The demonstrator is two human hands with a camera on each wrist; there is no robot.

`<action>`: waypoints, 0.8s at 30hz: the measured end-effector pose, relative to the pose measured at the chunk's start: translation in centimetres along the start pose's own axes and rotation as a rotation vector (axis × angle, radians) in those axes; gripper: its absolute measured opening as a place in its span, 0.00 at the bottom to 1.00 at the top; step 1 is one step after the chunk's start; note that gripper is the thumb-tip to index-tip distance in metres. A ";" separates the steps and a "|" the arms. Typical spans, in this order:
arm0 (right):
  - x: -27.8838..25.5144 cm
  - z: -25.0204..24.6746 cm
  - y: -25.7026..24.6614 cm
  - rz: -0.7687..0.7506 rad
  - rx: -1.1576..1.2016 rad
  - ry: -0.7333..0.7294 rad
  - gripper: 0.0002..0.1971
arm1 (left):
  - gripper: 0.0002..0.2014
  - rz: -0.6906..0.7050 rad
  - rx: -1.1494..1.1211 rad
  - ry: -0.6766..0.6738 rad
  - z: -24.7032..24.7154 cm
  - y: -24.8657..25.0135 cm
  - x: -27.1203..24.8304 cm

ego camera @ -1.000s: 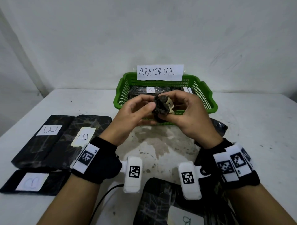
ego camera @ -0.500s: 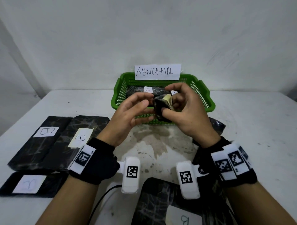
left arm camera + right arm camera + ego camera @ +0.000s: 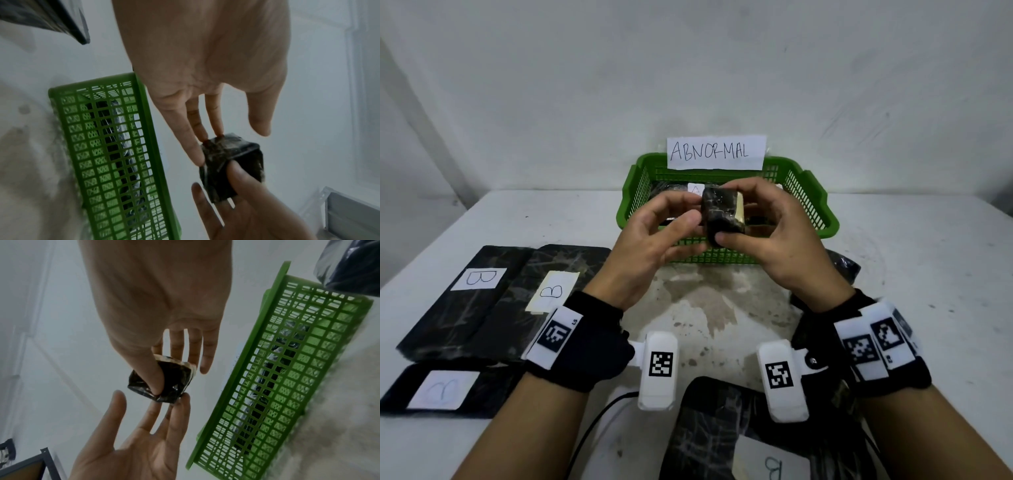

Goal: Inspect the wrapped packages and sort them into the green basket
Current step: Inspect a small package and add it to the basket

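Small black wrapped package (image 3: 722, 216) pinched by right hand (image 3: 777, 246) above green basket (image 3: 822, 219), label hidden. Left hand (image 3: 650, 246) just beside, straight fingertips (image 3: 197, 155) touching its edge. Basket contents behind hands mostly covered.

Head view: evenly lit and fairly bright, with soft light from above; the corners darken.
Shadows: a faint smudge on the wall (image 3: 688, 85) above the green basket (image 3: 822, 212).
Distortion: wide-angle bending at the frame edges.
Wrist views: dimmer, bluish-grey and hazy.
Blur: basket mesh (image 3: 107, 146) smeared; near palms soft.
Glare: small glints on the black wrap (image 3: 164, 382).
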State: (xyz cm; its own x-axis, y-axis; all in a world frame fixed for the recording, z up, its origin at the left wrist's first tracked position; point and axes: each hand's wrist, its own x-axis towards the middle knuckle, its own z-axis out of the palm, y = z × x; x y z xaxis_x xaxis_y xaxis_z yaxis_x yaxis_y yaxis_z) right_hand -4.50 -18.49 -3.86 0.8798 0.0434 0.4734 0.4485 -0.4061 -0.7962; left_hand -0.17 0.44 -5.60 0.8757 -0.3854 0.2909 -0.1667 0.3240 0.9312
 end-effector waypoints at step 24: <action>-0.2 0.4 0.4 0.115 0.164 0.049 0.18 | 0.15 0.101 0.197 -0.004 0.8 0.0 -0.3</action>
State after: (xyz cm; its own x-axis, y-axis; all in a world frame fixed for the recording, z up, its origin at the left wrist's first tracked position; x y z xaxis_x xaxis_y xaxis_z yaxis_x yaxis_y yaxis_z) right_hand -4.45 -18.29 -4.40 0.9196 -0.0410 0.3907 0.3689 -0.2517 -0.8947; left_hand -0.79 -0.13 -5.48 0.8483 -0.3633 0.3851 -0.3387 0.1865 0.9222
